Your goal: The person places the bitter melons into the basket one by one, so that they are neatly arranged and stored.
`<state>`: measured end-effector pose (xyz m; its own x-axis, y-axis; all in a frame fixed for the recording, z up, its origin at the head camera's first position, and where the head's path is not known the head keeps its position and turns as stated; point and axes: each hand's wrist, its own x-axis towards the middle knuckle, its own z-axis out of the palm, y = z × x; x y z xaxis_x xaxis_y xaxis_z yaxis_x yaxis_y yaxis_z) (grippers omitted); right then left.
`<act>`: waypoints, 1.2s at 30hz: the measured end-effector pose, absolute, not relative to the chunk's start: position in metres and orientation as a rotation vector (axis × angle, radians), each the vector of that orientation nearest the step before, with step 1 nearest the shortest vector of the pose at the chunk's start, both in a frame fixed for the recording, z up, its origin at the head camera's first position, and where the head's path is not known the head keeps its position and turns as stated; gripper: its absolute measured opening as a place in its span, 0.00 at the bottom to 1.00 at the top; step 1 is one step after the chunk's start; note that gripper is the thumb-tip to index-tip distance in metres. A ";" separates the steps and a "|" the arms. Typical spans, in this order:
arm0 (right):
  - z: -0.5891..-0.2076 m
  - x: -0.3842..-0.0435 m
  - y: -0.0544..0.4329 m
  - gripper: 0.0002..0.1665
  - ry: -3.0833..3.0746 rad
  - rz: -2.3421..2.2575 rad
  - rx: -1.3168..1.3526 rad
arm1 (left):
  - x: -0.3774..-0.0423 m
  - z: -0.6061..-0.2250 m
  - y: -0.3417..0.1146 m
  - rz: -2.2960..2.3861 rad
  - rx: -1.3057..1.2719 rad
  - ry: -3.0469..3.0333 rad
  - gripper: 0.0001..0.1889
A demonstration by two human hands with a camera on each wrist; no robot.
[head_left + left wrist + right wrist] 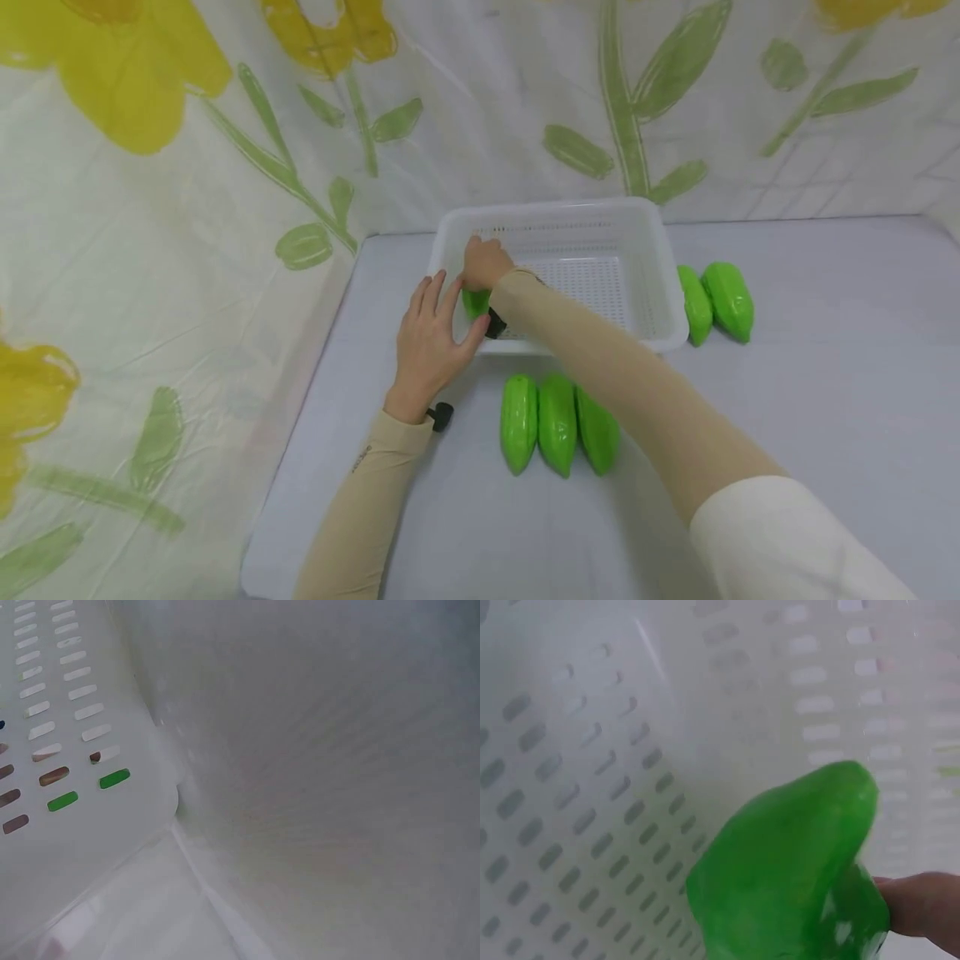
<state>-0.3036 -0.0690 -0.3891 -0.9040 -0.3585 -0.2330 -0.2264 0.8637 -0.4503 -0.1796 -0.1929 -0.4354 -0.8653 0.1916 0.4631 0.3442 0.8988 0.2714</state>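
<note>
Inside the left end of a white plastic basket, my right hand grips a green star fruit. The right wrist view shows this glossy, ridged star fruit over the perforated floor, with a fingertip against its side. My left hand is at the basket's front left corner, fingers spread and fairly straight; whether it presses on the rim cannot be told. In the left wrist view, the basket's slotted wall shows bits of green through its holes.
Three green star fruits lie in a row in front of the basket, the rightmost partly under my right forearm. Two more star fruits lie at the basket's right side. A flower-printed curtain hangs behind the pale table.
</note>
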 end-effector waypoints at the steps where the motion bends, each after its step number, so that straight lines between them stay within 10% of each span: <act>1: -0.391 -0.304 -0.070 0.39 2.727 -0.597 -0.441 | -0.180 -0.435 -0.193 -0.483 -0.389 -2.630 0.37; 36: -0.396 -0.319 -0.047 0.53 2.729 -0.585 -0.408 | -0.180 -0.434 -0.192 -0.458 -0.371 -2.640 0.38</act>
